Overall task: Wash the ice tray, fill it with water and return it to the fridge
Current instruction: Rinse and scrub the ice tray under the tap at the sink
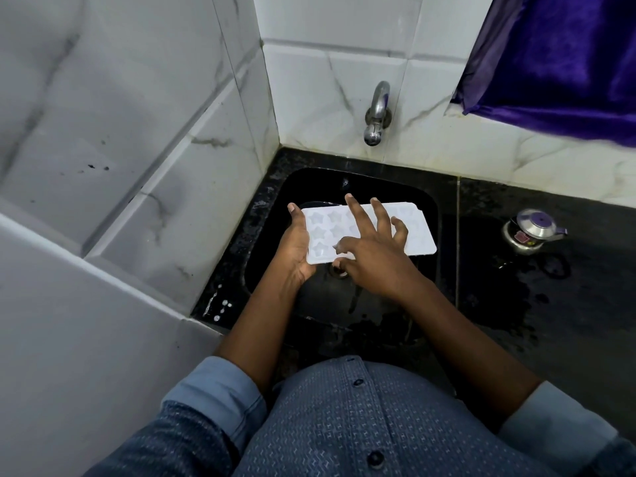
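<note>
The black stone worktop [516, 342] was wet in patches [506, 301] right of the black sink [309, 182] sunk into its corner. A small steel kettle [530, 233] with a purple lid stood upright on it, well apart from the sink.

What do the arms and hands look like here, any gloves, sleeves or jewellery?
Left hand and right hand are bare: no gloves, rings or watch visible. Blue shirt with a fine pale pattern, left sleeve and right sleeve rolled near the elbows, lighter plain cuffs turned out.
</note>
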### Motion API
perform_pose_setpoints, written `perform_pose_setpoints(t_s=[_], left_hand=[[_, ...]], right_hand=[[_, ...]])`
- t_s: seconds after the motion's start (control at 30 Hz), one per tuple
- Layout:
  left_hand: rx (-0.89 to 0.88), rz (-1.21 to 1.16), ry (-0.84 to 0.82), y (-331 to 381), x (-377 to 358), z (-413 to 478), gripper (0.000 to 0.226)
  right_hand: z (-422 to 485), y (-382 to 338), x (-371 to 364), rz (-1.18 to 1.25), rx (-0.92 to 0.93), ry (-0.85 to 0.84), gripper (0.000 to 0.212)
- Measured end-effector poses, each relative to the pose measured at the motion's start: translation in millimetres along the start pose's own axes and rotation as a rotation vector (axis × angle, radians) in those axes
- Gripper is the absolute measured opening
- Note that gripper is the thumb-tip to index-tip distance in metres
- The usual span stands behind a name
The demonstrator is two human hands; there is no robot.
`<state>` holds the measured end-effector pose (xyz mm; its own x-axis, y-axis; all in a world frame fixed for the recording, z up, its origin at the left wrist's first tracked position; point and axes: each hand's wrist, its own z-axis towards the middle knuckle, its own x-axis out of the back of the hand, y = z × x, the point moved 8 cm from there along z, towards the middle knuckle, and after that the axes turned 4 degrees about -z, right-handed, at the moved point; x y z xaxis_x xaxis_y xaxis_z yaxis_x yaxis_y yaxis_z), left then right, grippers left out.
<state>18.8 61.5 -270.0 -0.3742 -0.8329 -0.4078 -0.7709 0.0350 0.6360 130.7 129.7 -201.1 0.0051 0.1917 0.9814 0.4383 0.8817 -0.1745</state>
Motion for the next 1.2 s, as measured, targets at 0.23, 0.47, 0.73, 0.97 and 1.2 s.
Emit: perform_pose_setpoints(t_s=[0.23, 0.47, 0.73, 0.97, 1.2], left_hand=[[-0.02, 0.0, 0.019, 8.5, -0.5, -0.9, 0.089], [-0.012, 0.026, 0.026, 5.0, 4.7, 1.4, 0.088], [-0.03, 0.025, 0.017, 5.3, 3.8, 0.7, 0.09], [-0.041, 0.031, 0.031, 8.5, 1.5, -0.7, 0.095], [-0.006, 0.018, 0.025, 0.2, 3.5, 5.8, 0.097]], right_hand=[[-0.5, -5.3, 3.0, 0.005, 0.012, 0.031, 0.023], [0.6, -2.4, -0.1, 0.015, -0.018, 0.009, 0.024], [1.3, -2.0, 2.4, 0.039, -0.017, -0.01, 0.022], [-1.1, -8.3, 0.0, -0.059, 0.024, 0.003, 0.024], [1.1, -7.9, 5.3, 0.121, 0.047, 0.02, 0.036]])
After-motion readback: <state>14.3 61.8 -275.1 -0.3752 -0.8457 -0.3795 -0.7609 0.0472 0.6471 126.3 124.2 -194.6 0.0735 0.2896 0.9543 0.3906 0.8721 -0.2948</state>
